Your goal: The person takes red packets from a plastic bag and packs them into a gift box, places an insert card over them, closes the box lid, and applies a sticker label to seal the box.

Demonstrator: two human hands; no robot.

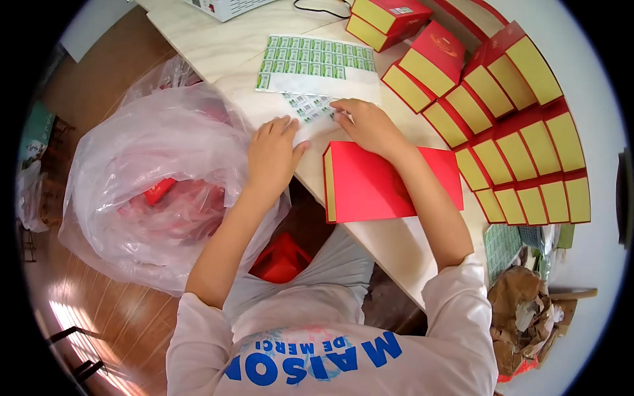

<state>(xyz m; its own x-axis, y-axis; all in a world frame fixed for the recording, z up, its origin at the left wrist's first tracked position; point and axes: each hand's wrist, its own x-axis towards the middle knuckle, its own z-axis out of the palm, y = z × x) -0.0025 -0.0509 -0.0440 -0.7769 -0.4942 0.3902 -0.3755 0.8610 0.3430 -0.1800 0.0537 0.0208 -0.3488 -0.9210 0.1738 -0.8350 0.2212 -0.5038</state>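
Observation:
On the pale table lies a sheet of green labels [317,61], with bare white backing along its lower part. Just below it is a smaller sheet with blue-green printed labels [308,105], between my hands. My left hand [272,146] rests at the left end of this smaller sheet, fingers apart. At its right end my right hand [364,124] has thumb and index finger close together at the sheet's edge; what lies between them is too small to tell. A red box with a yellow side [380,185] lies under my right forearm.
Red and yellow boxes [522,142] stand stacked on the right of the table [218,46]. A large plastic bag [112,171] with red items is at the left. Crumpled brown paper [518,303] sits lower right.

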